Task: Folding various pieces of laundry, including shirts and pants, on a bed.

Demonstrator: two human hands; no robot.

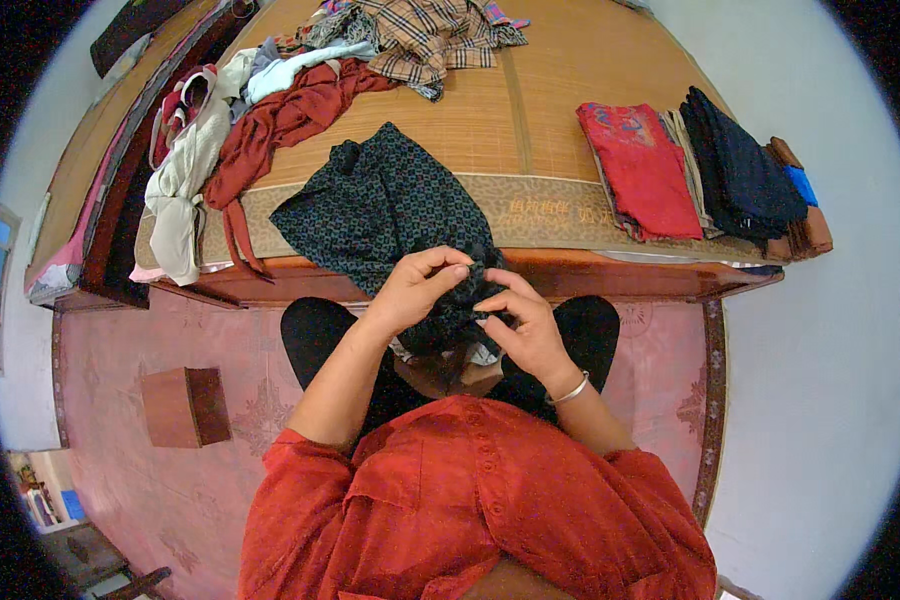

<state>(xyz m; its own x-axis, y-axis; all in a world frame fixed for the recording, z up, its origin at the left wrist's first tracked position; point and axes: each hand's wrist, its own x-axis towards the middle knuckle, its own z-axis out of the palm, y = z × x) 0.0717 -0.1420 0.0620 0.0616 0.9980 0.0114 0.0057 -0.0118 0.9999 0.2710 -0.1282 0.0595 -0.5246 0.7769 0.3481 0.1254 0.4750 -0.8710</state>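
A dark garment with a small repeating pattern (395,205) lies partly on the bed's front edge and hangs down over my lap. Its near end is bunched between my hands. My left hand (422,285) pinches the dark cloth between thumb and forefinger. Close beside it, my right hand (522,325), with a silver bangle at the wrist, grips the same bunched cloth with thumb and bent fingers. The exact part of the garment between the fingertips is too small to make out.
Ahead is a bed with a woven mat (475,125). Loose clothes, including a dark red garment (285,120) and a checked shirt (430,35), lie at the left and back. Folded red (640,170) and dark clothes (740,170) sit at the right. A brown box (183,407) stands on the floor.
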